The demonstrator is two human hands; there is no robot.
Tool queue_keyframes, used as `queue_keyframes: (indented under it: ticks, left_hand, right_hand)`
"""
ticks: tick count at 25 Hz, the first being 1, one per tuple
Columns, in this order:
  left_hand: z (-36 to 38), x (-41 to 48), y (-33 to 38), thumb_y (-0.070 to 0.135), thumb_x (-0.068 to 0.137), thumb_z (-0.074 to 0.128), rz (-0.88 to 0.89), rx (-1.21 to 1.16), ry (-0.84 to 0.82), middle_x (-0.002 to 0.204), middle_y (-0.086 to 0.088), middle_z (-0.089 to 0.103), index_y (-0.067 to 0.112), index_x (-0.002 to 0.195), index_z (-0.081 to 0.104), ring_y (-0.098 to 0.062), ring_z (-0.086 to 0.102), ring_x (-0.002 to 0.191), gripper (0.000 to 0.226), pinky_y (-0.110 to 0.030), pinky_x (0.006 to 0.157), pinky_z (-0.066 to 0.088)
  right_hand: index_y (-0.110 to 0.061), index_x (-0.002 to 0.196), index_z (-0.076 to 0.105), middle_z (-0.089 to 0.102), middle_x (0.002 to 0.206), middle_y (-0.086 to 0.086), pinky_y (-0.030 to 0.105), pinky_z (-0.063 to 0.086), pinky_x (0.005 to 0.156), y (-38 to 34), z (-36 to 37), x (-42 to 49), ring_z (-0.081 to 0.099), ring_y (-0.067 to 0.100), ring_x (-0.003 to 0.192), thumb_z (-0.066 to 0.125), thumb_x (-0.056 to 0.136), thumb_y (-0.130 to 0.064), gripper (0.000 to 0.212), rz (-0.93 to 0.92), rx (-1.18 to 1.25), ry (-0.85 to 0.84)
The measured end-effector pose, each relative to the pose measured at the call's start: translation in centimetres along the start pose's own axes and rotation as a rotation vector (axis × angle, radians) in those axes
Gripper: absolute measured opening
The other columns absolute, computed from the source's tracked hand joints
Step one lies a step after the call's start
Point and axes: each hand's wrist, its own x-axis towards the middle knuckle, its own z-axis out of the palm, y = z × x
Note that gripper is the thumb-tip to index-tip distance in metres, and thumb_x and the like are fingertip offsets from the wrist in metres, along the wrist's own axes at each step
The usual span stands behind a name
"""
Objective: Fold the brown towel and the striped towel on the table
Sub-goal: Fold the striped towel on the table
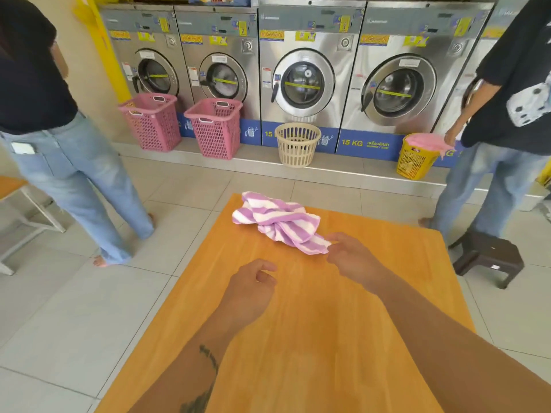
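Note:
A purple-and-white striped towel (280,222) lies crumpled near the far corner of the wooden table (298,338). My right hand (351,257) reaches its near corner, fingertips pinching the towel's edge. My left hand (253,284) hovers over the table a little nearer to me, fingers loosely curled and holding nothing. No brown towel is in view.
A person in jeans (68,180) stands at the left, another (492,186) at the right by a yellow basket (416,159). Two pink baskets (214,129) and a beige one (297,144) stand before the washing machines (304,79). A dark stool (489,257) sits beside the table's right edge.

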Motion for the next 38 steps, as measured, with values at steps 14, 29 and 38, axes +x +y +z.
queue_keyframes:
  ticks: [14, 29, 38]
  left_hand:
    - [0.5, 9.8, -5.5, 0.011, 0.094, 0.044, -0.195, -0.112, -0.012, 0.094, 0.002, 0.073, 0.031, 0.103, 0.068, -0.021, 0.071, 0.089, 0.032, -0.038, 0.078, 0.057]
    - [-5.2, 6.1, -7.5, 0.011, 0.081, 0.052, -0.161, 0.039, -0.261, 0.092, 0.004, 0.072, 0.025, 0.099, 0.066, -0.014, 0.066, 0.088, 0.026, -0.031, 0.073, 0.052]
    - [-11.1, 1.9, -9.1, 0.028, 0.098, 0.052, -0.398, 0.093, -0.428, 0.101, -0.002, 0.073, 0.019, 0.107, 0.065, -0.016, 0.067, 0.089, 0.018, -0.030, 0.075, 0.054]
  right_hand:
    - [-0.028, 0.146, 0.034, 0.038, 0.140, -0.002, 0.044, 0.032, 0.094, 3.4, 10.2, 9.3, 0.033, 0.028, 0.131, 0.057, 0.081, -0.017, 0.069, -0.026, -0.742, -0.085]
    - [-0.037, 0.101, 0.068, 0.064, 0.101, -0.012, 0.035, 0.054, 0.081, 0.4, 13.2, -7.9, 0.060, 0.013, 0.088, 0.043, 0.085, -0.010, 0.040, -0.027, -0.444, -0.357]
    - [-0.017, 0.134, 0.048, 0.057, 0.122, 0.007, 0.037, 0.046, 0.093, 1.7, 17.0, -3.2, 0.056, 0.033, 0.115, 0.056, 0.089, -0.018, 0.046, 0.109, -0.450, 0.002]
